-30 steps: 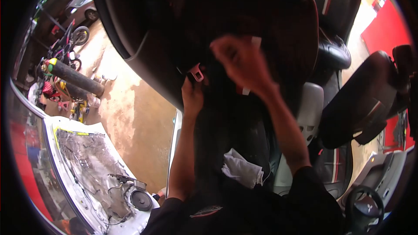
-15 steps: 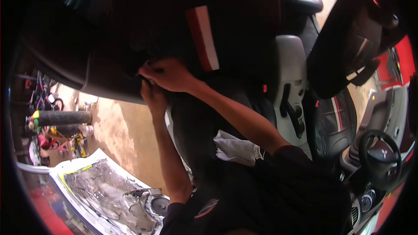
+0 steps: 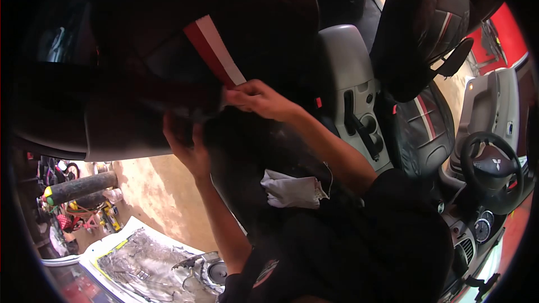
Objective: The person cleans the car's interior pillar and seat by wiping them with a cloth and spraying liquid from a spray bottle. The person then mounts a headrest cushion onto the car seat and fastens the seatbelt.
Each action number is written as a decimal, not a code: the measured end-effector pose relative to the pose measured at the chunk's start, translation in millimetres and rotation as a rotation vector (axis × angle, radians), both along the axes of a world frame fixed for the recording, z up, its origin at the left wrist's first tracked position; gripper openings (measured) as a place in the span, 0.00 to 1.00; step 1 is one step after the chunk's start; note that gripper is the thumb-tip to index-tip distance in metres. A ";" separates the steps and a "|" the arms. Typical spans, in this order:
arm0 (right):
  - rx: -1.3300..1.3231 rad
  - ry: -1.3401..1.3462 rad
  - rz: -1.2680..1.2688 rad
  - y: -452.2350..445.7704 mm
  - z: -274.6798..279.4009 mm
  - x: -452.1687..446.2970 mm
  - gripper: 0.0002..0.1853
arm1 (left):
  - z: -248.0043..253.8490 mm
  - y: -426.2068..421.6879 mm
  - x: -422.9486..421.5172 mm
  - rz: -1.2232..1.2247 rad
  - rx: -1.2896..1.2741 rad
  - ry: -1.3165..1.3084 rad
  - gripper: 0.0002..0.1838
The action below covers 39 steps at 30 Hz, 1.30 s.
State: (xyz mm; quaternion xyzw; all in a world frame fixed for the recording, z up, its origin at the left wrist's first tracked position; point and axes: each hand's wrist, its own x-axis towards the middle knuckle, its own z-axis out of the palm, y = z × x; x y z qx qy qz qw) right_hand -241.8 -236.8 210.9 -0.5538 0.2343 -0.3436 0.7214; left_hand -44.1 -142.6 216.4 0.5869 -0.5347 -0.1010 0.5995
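A dark car seat back with a red and white stripe (image 3: 216, 50) fills the upper middle. My right hand (image 3: 261, 100) is at the lower end of the stripe, its fingers closed on the end of a dark piece of seat cover (image 3: 163, 92). Shadow hides the exact grip. Below that piece is my left hand (image 3: 188, 148), fingers pointing up and apart, their tips against its dark underside. A crumpled white cloth glove (image 3: 292, 189) lies on the dark seat below my right forearm.
The grey centre console (image 3: 353, 78) with handbrake stands to the right, then the other front seat (image 3: 429, 118) and the steering wheel (image 3: 491, 171). Through the open doorway, a stripped door panel (image 3: 151, 264) and gas cylinders (image 3: 84, 185) show on the left.
My hands were close together at the seat's edge and are now apart. The right has moved right and slightly down, the left lower. The view has shifted, and more of the dark piece shows.
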 end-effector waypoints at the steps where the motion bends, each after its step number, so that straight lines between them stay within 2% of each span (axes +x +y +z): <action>1: 0.033 -0.011 0.012 -2.4 -10.8 -15.9 0.20 | -1.4 2.4 -7.7 -0.010 -0.007 0.007 0.30; 5: 0.155 0.010 -0.028 -1.2 -57.3 -75.1 0.20 | -2.2 4.2 -38.1 -0.062 0.056 0.016 0.19; 8: 0.227 0.009 -0.089 2.7 -95.8 -108.1 0.18 | 17.8 0.9 -78.4 -0.116 -0.006 -0.365 0.11; 11: 0.260 0.052 -0.151 7.1 -129.2 -125.8 0.16 | 15.8 -20.0 -120.2 -0.203 -0.170 -0.663 0.10; 14: 0.245 0.097 -0.169 12.8 -135.6 -131.4 0.15 | 4.2 -40.2 -137.9 -0.196 -0.102 -0.871 0.11; 16: 0.208 0.037 -0.237 19.7 -137.4 -126.9 0.16 | 3.7 -45.6 -141.7 -0.216 -0.118 -0.987 0.14; 17: 0.229 0.135 -0.199 23.1 -131.3 -129.6 0.17 | 4.2 -47.9 -143.2 -0.231 -0.125 -1.045 0.16; 20: 0.223 0.032 -0.231 50.2 -128.1 -121.3 0.17 | -7.0 -59.0 -140.0 -0.447 0.121 -1.297 0.27; 21: 0.150 0.042 -0.250 56.1 -141.5 -114.7 0.17 | -14.2 -56.5 -136.3 -0.629 0.617 -1.282 0.33; 22: 0.202 0.132 -0.188 59.4 -140.0 -114.4 0.17 | -15.4 -55.7 -137.4 -0.641 0.629 -1.261 0.32; 24: 0.166 0.156 -0.313 61.7 -136.1 -116.0 0.16 | -14.9 -57.5 -136.4 -0.663 0.647 -1.234 0.30; 27: -0.077 0.346 -0.740 51.1 -137.3 -131.3 0.16 | -33.4 -49.3 -124.4 -0.507 0.660 -1.075 0.27; 28: -0.327 0.711 -0.855 38.8 -142.7 -140.9 0.15 | -35.8 -47.9 -124.1 -0.496 0.635 -1.079 0.26; 30: -0.536 1.139 -0.891 24.7 -185.6 -143.2 0.12 | -38.5 -45.9 -122.9 -0.471 0.582 -1.088 0.24; 33: -0.379 1.607 -0.235 0.6 -206.0 -133.8 0.16 | -41.9 -48.7 -130.3 -0.461 0.583 -1.088 0.22; 36: -0.475 1.703 0.152 -37.6 -228.8 -133.0 0.16 | -43.7 -48.5 -132.6 -0.428 0.570 -1.075 0.21; 37: -0.563 1.668 0.227 -52.2 -258.9 -141.3 0.16 | -45.6 -45.1 -132.0 -0.419 0.560 -1.072 0.21; 39: -0.371 1.609 0.236 -71.3 -266.0 -139.5 0.18 | -50.3 -46.0 -128.9 -0.392 0.520 -1.073 0.21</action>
